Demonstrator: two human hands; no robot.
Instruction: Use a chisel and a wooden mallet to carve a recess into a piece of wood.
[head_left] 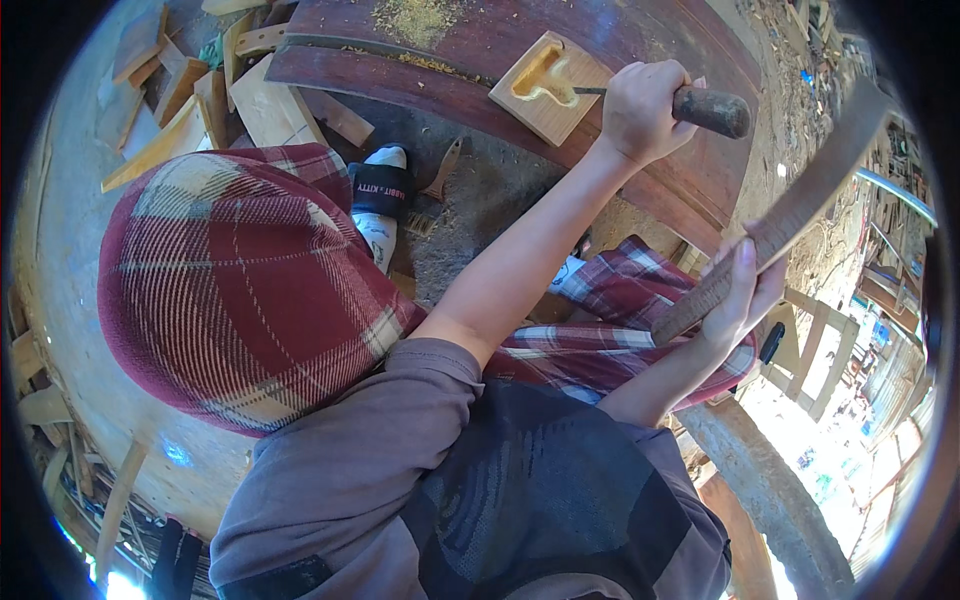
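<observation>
My left hand (pixel 648 110) is closed around a chisel (pixel 715 112); its dark, rounded wooden handle sticks out to the right of the fist. The thin metal shaft points left, and its tip meets the near right part of a hollow carved in a pale wooden block (pixel 548 122). That block lies tilted on a dark red wooden bench (pixel 460 92). In my right hand (pixel 740 290) is a long, slightly curved wooden club (pixel 800 205), raised at an angle with its far end up and to the right, apart from the chisel handle.
Wood shavings (pixel 415 20) are heaped on the bench's far side. Wood offcuts (pixel 270 105) pile up at the left. A flat brush (pixel 440 180) lies on the ground by my sandalled foot (pixel 382 195). Red plaid cloth (pixel 240 290) covers my legs. Scattered wood lies at the right.
</observation>
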